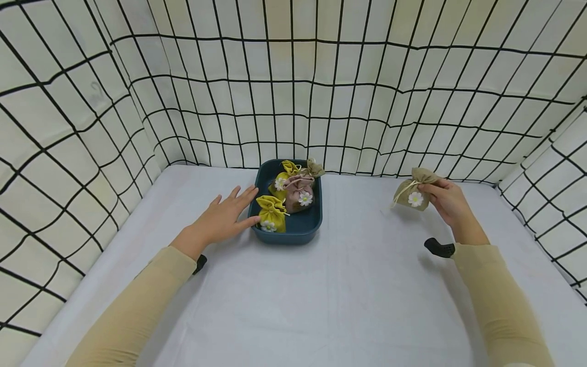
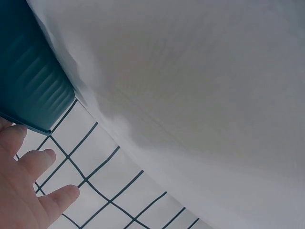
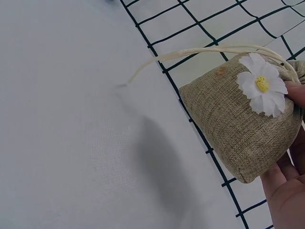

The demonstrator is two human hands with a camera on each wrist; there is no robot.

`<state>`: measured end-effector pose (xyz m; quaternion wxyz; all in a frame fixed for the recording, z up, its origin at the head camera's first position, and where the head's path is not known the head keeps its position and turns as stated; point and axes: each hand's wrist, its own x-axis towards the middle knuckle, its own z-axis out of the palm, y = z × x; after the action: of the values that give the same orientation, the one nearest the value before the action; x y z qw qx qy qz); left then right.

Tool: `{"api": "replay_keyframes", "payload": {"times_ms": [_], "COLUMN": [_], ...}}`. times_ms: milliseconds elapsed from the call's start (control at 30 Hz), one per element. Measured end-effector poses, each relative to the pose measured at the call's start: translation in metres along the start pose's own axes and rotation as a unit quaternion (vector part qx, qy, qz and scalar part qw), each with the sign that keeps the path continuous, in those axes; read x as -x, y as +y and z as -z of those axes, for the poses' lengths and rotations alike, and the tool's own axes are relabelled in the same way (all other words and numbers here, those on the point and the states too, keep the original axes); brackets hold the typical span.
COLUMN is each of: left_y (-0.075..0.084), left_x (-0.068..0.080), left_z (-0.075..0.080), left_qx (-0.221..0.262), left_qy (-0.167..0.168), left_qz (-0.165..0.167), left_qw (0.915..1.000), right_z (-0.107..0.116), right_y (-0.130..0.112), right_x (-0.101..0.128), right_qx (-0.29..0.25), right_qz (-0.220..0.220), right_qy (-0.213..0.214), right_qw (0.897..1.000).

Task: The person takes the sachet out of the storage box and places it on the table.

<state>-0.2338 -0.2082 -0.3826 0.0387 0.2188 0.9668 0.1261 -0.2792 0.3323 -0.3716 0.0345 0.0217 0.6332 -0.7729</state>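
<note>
Right hand (image 1: 451,204) pinches a tan burlap drawstring pouch (image 1: 414,191) at its neck, base angled down-left, away from the fingers; it's above the table (image 1: 367,285), well right of the blue plastic bin (image 1: 293,237). Left hand (image 1: 224,216) nearer bin, fingers straight and spread at its left rim, gripping nothing. Bin holds two yellow pouches (image 1: 271,206), a dusty-pink pouch (image 1: 298,191), another tan one (image 1: 315,168) behind.

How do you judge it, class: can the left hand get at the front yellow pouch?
Probably yes: the left hand, spread and holding nothing, is beside the front yellow pouch in the blue bin, and nothing lies over that pouch.
</note>
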Motion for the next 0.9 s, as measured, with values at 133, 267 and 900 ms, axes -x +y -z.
{"api": "replay_keyframes", "payload": {"times_ms": [133, 267, 900], "left_y": [0.0, 0.001, -0.001], "left_x": [0.0, 0.0, 0.0], "left_z": [0.001, 0.001, -0.001], "left_qx": [0.0, 0.0, 0.001], "left_qy": [0.0, 0.0, 0.002], "left_qz": [0.001, -0.001, -0.005], "left_qw": [1.0, 1.0, 1.0], "right_z": [0.002, 0.004, 0.003], "right_y": [0.003, 0.007, 0.017], "right_x": [-0.003, -0.007, -0.03], "right_qx": [-0.02, -0.036, -0.037], "right_qz": [0.001, 0.005, 0.009], "right_qy": [-0.007, -0.011, 0.006], "right_qw": [1.0, 0.999, 0.999]}}
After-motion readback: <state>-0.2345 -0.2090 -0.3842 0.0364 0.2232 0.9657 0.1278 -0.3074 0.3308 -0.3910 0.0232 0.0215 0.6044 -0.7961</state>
